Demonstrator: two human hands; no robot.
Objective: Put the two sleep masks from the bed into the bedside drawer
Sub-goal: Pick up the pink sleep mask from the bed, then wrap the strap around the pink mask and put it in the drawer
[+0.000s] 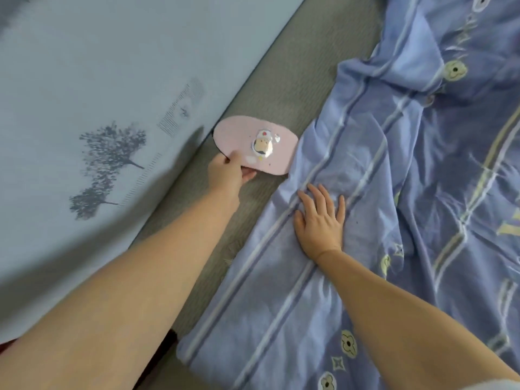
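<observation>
A pink sleep mask (254, 143) with a cartoon figure on it lies on the grey-green mattress strip (284, 88), its right end touching the blue quilt. My left hand (229, 171) pinches the mask's lower left edge between thumb and fingers. My right hand (320, 218) rests flat on the blue quilt (394, 192), fingers spread, holding nothing. A second mask and the bedside drawer are not in sight.
A pale blue padded panel with a grey tree print (107, 153) rises along the left side of the mattress. The rumpled blue striped quilt with flower motifs covers the right half of the bed.
</observation>
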